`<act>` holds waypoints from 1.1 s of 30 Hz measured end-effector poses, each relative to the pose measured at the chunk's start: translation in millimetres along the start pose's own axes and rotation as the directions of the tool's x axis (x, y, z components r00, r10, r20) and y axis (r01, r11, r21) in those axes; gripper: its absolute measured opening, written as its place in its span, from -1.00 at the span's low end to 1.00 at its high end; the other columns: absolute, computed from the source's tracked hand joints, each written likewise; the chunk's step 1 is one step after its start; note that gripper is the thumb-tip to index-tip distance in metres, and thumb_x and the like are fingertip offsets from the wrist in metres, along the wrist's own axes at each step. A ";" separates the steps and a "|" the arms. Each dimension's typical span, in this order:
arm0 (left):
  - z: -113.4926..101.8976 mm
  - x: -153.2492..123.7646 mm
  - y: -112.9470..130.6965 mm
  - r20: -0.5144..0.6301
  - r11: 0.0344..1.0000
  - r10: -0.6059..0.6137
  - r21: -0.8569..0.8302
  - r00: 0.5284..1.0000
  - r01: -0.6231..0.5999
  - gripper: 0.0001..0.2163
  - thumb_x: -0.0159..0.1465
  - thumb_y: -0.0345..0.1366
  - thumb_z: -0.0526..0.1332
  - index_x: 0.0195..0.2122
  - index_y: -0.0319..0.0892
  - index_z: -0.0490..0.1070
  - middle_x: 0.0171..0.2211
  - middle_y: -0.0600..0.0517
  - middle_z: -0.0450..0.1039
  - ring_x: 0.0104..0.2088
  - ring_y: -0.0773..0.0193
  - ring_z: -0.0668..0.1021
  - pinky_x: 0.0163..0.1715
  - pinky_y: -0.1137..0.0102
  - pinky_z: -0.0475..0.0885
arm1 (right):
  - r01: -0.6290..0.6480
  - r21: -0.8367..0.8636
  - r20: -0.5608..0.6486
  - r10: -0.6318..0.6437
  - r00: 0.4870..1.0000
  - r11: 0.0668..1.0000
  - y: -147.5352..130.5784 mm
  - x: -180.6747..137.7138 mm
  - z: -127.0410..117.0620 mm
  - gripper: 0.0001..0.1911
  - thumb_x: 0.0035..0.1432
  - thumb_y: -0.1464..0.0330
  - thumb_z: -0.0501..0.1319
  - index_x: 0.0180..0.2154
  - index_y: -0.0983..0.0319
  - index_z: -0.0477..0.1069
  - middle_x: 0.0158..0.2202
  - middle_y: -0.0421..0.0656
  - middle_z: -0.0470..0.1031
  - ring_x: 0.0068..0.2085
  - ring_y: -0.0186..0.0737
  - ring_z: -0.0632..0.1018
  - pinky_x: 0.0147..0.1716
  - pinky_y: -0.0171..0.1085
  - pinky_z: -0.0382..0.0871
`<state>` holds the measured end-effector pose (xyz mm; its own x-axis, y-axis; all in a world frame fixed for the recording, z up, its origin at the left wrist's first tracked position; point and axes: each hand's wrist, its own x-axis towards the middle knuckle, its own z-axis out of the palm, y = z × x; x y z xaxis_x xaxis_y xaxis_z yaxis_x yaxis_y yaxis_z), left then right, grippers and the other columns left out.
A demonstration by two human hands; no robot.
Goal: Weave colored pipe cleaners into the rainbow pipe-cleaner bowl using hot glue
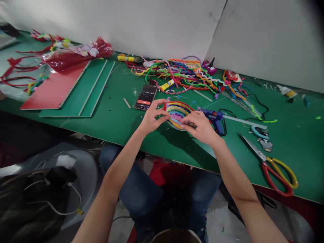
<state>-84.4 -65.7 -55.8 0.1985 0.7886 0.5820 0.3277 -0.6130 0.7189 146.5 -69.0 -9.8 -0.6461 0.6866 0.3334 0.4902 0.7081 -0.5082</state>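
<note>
The striped bowl (178, 111) is being held near the front edge of the surface (121, 126), probably light and pliable, its rim offering the safest hold. The left hand (152, 117) is pinching its left rim; the right hand (202, 126) is gripping its right side.

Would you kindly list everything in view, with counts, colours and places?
striped bowl: one, multicoloured, centre
glue gun: one, blue, right of bowl
phone: one, black, left beyond bowl
table: one, green, across the middle
wall: one, pale, behind table
fuzzy stems: many, multicoloured, near wall
slim tubes: two, yellow, near stems
scissors: one pair, red-and-yellow handles, front right
looped charm: one, blue and grey, beyond scissors
boards: at least three, red and green, left
bag: one, clear and red, over boards' far edge
legs: two, blue jeans, below table
left hand: one, bare, on bowl
right hand: one, bare, on bowl
</note>
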 end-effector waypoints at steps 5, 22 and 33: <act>0.5 -1.1 2.9 0.091 0.999 -0.014 -0.036 0.996 0.018 -0.74 0.27 -0.02 0.15 -0.09 0.07 0.48 0.29 0.04 0.10 0.29 0.08 0.21 0.26 0.00 0.16 | -0.012 0.016 -0.001 0.012 1.000 1.000 -0.5 -0.1 -1.6 -0.96 0.18 0.33 0.22 -0.30 0.14 0.43 -0.30 -0.24 0.60 -0.22 -0.23 0.55 0.02 -0.10 0.21; 5.6 -6.4 -0.7 0.185 0.999 -0.042 0.011 0.982 0.041 -0.69 0.33 -0.03 0.01 -0.36 -0.08 0.41 0.17 -0.05 0.11 0.30 0.10 0.13 0.30 0.08 0.13 | 0.041 -0.015 0.029 -0.041 0.999 0.999 -0.9 1.1 -1.1 -0.92 0.21 0.32 0.19 -0.31 0.12 0.45 -0.31 -0.26 0.59 -0.24 -0.26 0.54 0.09 -0.07 0.15; -6.5 -0.8 6.0 -0.337 0.998 0.044 0.067 0.940 -0.023 -0.78 0.25 -0.03 0.18 -0.31 -0.05 0.47 0.01 0.03 0.45 0.14 0.14 0.40 0.15 0.11 0.31 | -0.013 0.037 -0.004 0.013 1.000 0.999 5.9 -1.2 -3.4 -0.93 0.18 0.34 0.21 -0.27 0.15 0.44 -0.30 -0.23 0.59 -0.20 -0.24 0.55 0.09 -0.07 0.17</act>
<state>-88.6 -70.3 -49.5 -0.1101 0.6984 0.7072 0.3839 -0.6264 0.6784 152.1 -65.1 -10.6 -0.6374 0.6965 0.3296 0.4764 0.6924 -0.5419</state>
